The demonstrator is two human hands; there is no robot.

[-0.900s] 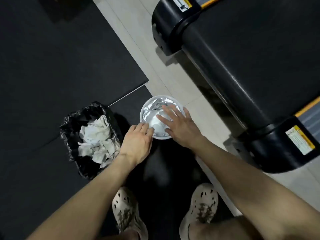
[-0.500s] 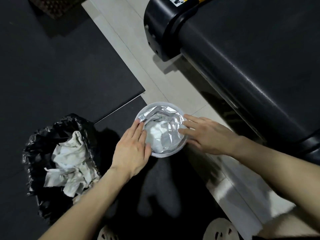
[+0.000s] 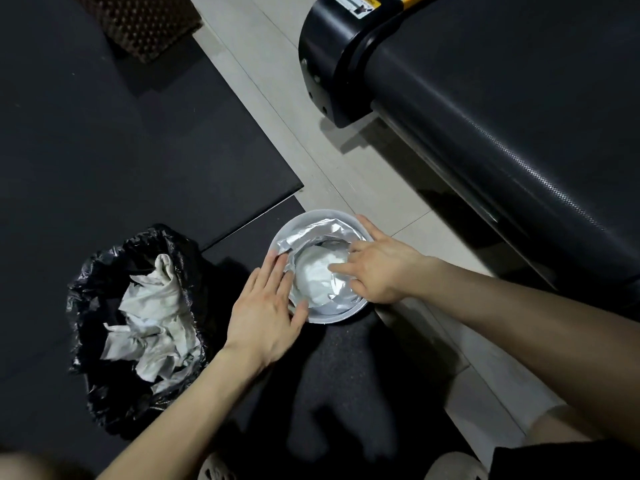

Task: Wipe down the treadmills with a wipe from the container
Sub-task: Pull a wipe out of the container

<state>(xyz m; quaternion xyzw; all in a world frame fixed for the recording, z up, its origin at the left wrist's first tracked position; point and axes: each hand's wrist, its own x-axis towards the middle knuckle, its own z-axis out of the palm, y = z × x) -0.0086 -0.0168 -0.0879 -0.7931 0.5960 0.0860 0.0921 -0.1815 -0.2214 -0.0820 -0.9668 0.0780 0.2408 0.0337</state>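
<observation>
Inside the tub [image 3: 325, 318], the soft wipe [image 3: 313, 277] wants a corner pinch; left hand [image 3: 263, 320] presses flat, right hand's [image 3: 381, 271] grip unclear.

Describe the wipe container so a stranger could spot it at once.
Find the big black treadmill at the right. On the floor beside it, at the edge of the mat, stands the container, with the bin to its left. It is the round pale tub lined with crinkled silver foil; the bin is black-bagged and holds crumpled wipes.
</observation>
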